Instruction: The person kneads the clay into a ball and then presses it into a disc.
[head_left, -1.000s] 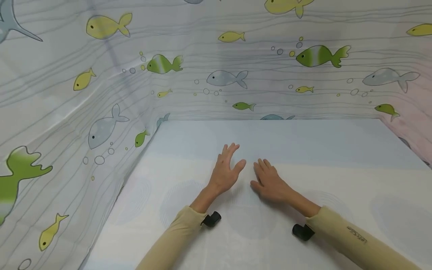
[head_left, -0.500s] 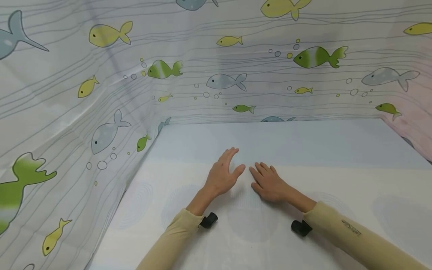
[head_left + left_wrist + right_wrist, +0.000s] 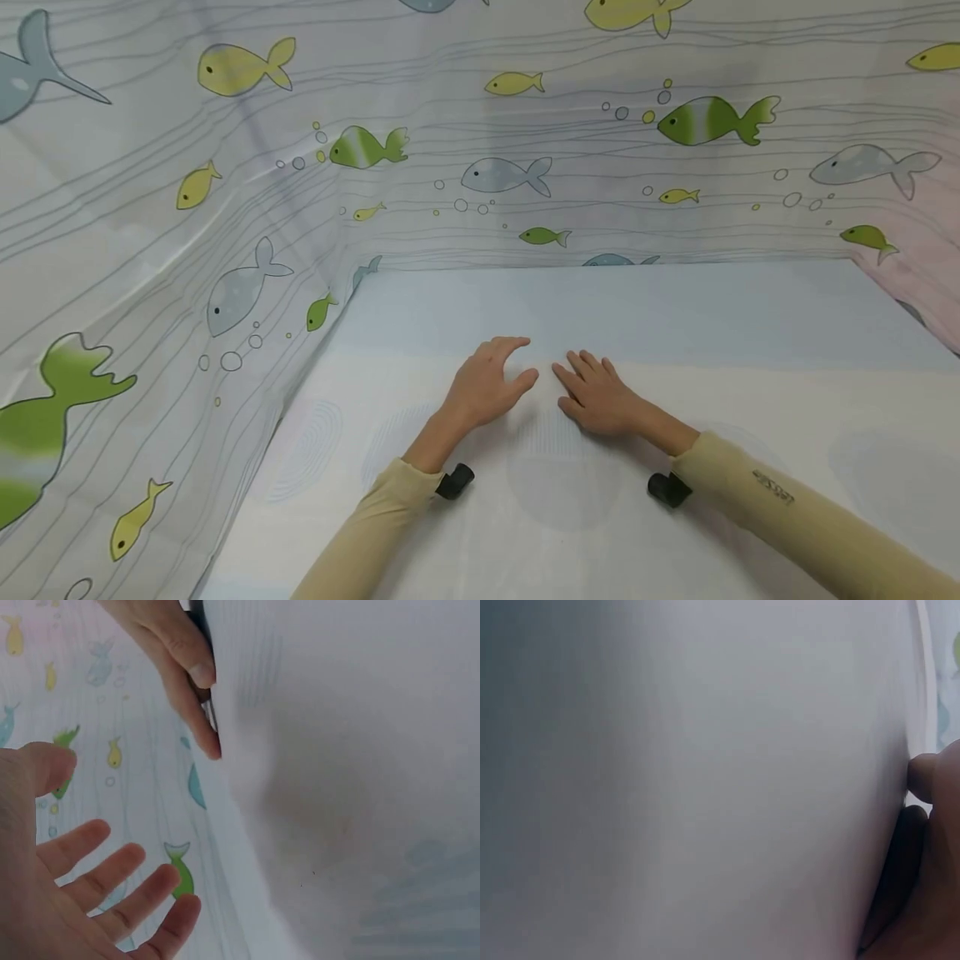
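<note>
My left hand (image 3: 483,385) hovers over the pale table cover (image 3: 675,321), left of centre, with its fingers bent loosely and the thumb apart. Nothing lies in its palm, as the left wrist view of the left hand (image 3: 101,907) shows. Just to its right, my right hand (image 3: 606,402) rests palm down on the cover, fingers fairly straight and spread. Beneath the right hand (image 3: 176,656), the left wrist view has a dark, shadowed patch; I cannot tell whether anything lies there. Only part of the right hand (image 3: 943,825) enters the right wrist view, against the cover.
A fish-printed curtain (image 3: 420,100) hangs behind the table and along its left side. Pink cloth (image 3: 930,275) shows at the right edge. A small black camera (image 3: 455,482) sits at the left wrist, and another black camera (image 3: 669,490) at the right.
My left hand has drawn slightly back and left, and its fingers have bent more. The right hand stays on the cover, its fingers spread a little wider. The head view shifts slightly.
</note>
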Demonstrator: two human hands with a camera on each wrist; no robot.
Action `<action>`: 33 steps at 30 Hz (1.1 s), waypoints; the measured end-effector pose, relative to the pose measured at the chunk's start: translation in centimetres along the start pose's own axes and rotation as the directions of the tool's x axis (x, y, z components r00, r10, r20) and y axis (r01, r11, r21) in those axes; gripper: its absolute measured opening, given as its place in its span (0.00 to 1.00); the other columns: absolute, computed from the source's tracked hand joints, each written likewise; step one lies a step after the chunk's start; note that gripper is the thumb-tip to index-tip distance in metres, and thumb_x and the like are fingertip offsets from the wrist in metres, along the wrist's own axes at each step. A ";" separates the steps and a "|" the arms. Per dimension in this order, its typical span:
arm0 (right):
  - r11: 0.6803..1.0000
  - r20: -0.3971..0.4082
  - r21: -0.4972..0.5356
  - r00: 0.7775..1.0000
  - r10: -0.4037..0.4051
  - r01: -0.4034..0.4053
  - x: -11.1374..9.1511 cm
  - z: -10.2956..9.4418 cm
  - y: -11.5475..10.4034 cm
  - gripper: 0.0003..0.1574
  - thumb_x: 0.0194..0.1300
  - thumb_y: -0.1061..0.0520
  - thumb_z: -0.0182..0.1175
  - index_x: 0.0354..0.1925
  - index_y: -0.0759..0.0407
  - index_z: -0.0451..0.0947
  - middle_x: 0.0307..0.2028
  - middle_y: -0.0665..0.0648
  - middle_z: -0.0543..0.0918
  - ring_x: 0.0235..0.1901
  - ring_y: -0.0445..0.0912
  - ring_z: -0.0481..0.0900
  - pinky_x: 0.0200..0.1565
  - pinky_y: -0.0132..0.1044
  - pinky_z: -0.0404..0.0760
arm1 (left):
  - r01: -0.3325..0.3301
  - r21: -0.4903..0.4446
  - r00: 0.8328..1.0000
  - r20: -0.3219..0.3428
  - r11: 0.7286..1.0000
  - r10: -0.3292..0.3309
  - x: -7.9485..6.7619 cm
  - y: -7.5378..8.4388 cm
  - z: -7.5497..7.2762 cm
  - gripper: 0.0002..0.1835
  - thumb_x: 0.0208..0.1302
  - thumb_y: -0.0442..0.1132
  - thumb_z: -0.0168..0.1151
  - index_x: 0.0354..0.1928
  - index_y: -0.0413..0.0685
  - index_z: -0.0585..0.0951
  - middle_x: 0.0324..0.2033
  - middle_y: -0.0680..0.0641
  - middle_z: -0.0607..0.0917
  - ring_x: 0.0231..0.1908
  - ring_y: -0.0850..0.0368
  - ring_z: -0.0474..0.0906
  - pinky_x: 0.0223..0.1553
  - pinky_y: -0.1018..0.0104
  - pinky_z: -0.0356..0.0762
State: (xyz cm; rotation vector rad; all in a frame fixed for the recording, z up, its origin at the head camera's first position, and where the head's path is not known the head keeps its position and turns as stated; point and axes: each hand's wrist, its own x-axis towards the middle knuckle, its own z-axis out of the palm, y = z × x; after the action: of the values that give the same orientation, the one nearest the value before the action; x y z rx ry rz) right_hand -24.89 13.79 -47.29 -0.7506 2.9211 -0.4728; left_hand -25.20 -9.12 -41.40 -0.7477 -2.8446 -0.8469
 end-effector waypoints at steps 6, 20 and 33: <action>0.999 0.017 -0.025 1.000 0.021 -0.021 0.3 0.0 0.2 0.39 0.76 0.43 0.45 0.77 0.58 0.54 0.76 0.69 0.50 0.75 0.66 0.44 0.69 0.69 0.43 | -0.007 0.078 1.000 0.003 0.997 0.007 -0.2 -0.5 -0.7 0.27 0.67 0.53 0.59 0.66 0.54 0.74 0.64 0.48 0.75 0.61 0.47 0.72 0.57 0.47 0.74; 0.998 0.071 -0.015 0.995 0.065 -0.064 1.0 -0.1 0.4 0.41 0.76 0.41 0.43 0.78 0.56 0.51 0.77 0.68 0.46 0.76 0.65 0.39 0.70 0.67 0.39 | -0.081 0.355 0.993 -0.048 0.931 0.105 0.6 -1.5 -3.1 0.27 0.67 0.53 0.61 0.65 0.51 0.76 0.63 0.46 0.76 0.63 0.46 0.71 0.52 0.46 0.76; 0.995 0.082 0.067 0.994 0.068 -0.073 0.6 -0.7 0.2 0.44 0.76 0.37 0.41 0.80 0.52 0.42 0.77 0.68 0.39 0.76 0.65 0.34 0.70 0.67 0.34 | -0.029 0.402 0.998 -0.042 0.915 0.050 1.5 -0.7 -5.7 0.34 0.70 0.61 0.52 0.72 0.54 0.67 0.71 0.44 0.67 0.71 0.44 0.59 0.62 0.43 0.67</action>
State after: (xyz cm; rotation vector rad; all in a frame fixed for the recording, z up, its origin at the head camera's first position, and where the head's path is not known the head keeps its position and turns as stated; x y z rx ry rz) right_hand -25.62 13.85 -46.67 -0.6400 2.8304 -0.5227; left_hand -27.23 -12.03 -36.62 -0.7082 -2.8043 -0.2494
